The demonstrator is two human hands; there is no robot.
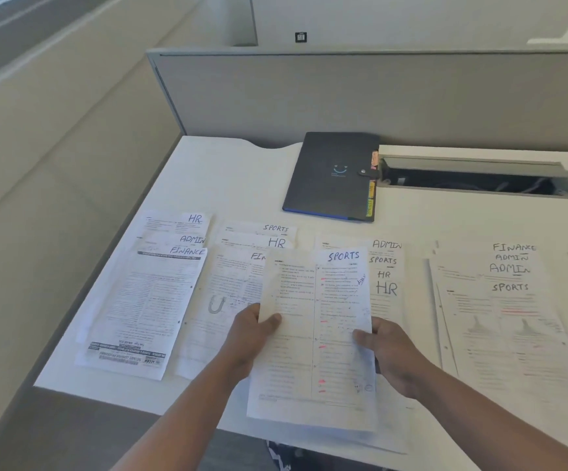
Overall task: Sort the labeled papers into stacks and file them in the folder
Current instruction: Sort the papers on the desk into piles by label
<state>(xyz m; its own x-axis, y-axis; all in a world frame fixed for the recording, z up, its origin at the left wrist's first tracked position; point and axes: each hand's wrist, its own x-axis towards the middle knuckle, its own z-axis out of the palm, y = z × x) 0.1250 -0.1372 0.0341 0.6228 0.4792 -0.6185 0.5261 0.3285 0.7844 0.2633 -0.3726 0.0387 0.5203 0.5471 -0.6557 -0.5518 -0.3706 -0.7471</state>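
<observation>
Both hands hold a printed sheet headed SPORTS (313,334) above the desk's front edge. My left hand (253,334) pinches its left margin, my right hand (388,355) grips its right margin. Beneath and around it lie overlapping sheets labelled by hand. A FINANCE sheet (146,307) tops the left pile, with ADMIN and HR peeking out above. The middle group (259,239) shows SPORTS, HR and FINANCE. Behind the held sheet are ADMIN, SPORTS and HR sheets (386,277). The right pile (506,317) shows FINANCE, ADMIN and SPORTS. A dark folder (330,175) with coloured tabs lies shut at the back.
The white desk (228,178) ends at a grey partition (343,93) behind. An open cable tray slot (476,181) sits right of the folder. The desk's left edge drops off to the floor.
</observation>
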